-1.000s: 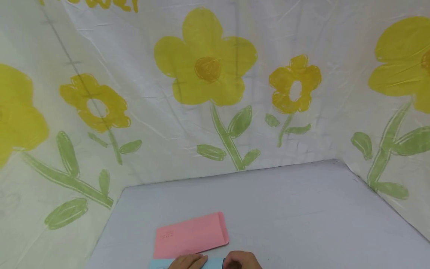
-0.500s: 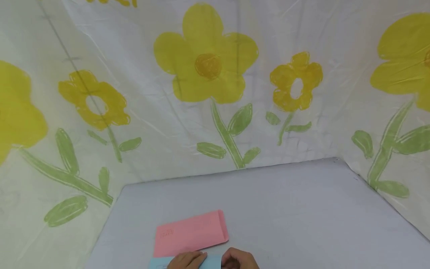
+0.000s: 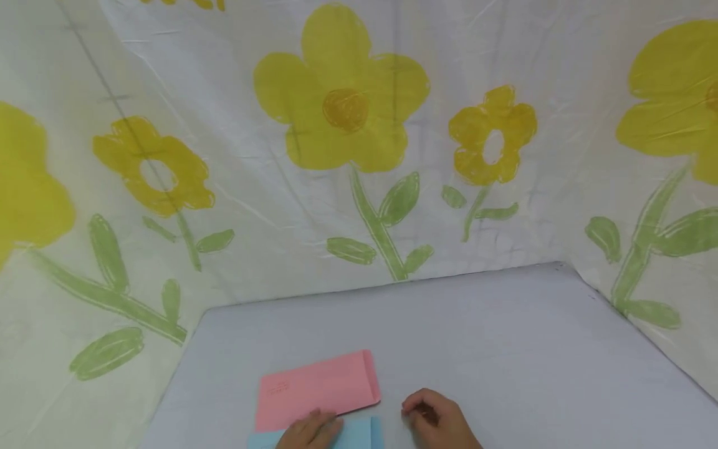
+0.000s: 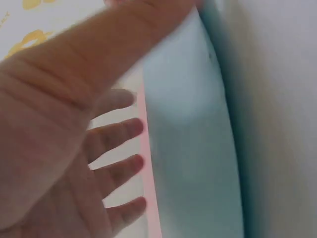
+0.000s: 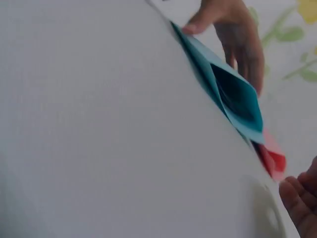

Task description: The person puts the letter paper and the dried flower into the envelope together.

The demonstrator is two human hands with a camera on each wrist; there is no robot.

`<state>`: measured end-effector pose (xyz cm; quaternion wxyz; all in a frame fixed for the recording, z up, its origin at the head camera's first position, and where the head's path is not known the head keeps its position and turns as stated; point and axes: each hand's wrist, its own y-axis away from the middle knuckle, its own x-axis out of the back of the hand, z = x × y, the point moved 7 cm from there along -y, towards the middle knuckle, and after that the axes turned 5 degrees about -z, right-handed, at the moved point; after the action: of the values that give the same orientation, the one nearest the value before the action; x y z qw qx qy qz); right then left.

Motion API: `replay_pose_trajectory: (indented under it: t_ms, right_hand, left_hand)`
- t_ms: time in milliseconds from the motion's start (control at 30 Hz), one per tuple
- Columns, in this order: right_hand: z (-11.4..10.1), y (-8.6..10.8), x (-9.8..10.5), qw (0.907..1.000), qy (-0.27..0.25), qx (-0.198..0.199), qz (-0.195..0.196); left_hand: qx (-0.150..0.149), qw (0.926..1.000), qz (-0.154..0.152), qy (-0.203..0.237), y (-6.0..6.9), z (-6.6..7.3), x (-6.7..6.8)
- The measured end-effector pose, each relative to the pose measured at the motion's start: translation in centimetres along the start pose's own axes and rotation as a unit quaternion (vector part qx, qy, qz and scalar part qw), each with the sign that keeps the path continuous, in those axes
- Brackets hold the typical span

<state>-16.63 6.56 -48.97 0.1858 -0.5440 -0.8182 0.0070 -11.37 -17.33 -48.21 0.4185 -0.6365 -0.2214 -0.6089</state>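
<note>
In the head view a light blue envelope [image 3: 357, 430] lies at the table's front edge, overlapping the lower side of a pink envelope [image 3: 316, 390]. My left hand [image 3: 311, 431] rests on the blue envelope, fingers extended; in the left wrist view the left hand [image 4: 54, 144] has spread fingers and its thumb reaches over the blue envelope [image 4: 193, 153]. The right wrist view shows the mouth of the blue envelope [image 5: 250, 109] gaping. My right hand [image 3: 443, 421] is apart from both envelopes, to their right, fingers loosely curled with nothing visible in them.
A pale grey tabletop [image 3: 505, 349] stretches behind and to the right of the envelopes. A white curtain [image 3: 269, 249] painted with yellow flowers surrounds its back and sides.
My right hand has left the blue envelope's right end and moved right, uncovering its flap. The left hand stays on the envelope, and the pink envelope has hardly moved.
</note>
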Motion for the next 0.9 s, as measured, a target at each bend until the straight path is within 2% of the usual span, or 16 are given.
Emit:
replay_pose_trajectory:
  t_ms: [33,67,100,167,233,267,300,400,533,733,900]
  right_hand:
    - [-0.2,-0.1,1.1,0.9979,0.050,0.037,0.017]
    - [-0.5,-0.2,2.1,0.9906,0.111,0.069,0.041]
    - [-0.7,-0.3,3.2,0.9779,0.173,0.097,0.066]
    - [-1.3,-0.4,5.0,0.9416,0.285,0.136,0.116]
    - [-1.6,-0.7,6.6,0.9089,0.365,0.135,0.150]
    - [-1.6,-0.9,7.3,0.8998,0.388,0.121,0.158]
    - [-1.7,-1.1,7.9,0.8952,0.402,0.110,0.159]
    - [-1.8,-1.6,9.1,0.8965,0.414,0.060,0.145]
    - [-1.9,-1.9,9.5,0.8985,0.424,0.006,0.114]
    - [-1.8,-1.9,9.1,0.8995,0.428,-0.028,0.082]
    - [-1.9,-1.9,9.0,0.9008,0.426,-0.036,0.075]
  left_hand:
    - [0.010,0.9999,-0.011,0.004,0.0,-0.6,0.2]
    - [0.024,0.9996,-0.014,0.008,-0.1,-1.2,0.5]
    - [0.044,0.9989,-0.011,0.015,-0.1,-2.0,1.0]
    - [0.085,0.9962,0.002,0.017,-0.1,-3.5,2.0]
    - [0.128,0.9916,0.014,0.011,-0.1,-5.0,3.0]
    - [0.148,0.9887,0.022,0.010,0.0,-5.6,3.4]
    - [0.166,0.9858,0.022,0.008,0.0,-6.2,3.7]
    - [0.194,0.9809,0.015,0.002,-0.1,-7.3,4.2]
    - [0.201,0.9793,0.006,0.022,-0.1,-7.6,4.3]
    - [0.199,0.9795,0.000,0.030,-0.2,-7.4,4.1]
    - [0.183,0.9826,0.020,0.024,-0.3,-7.2,4.2]
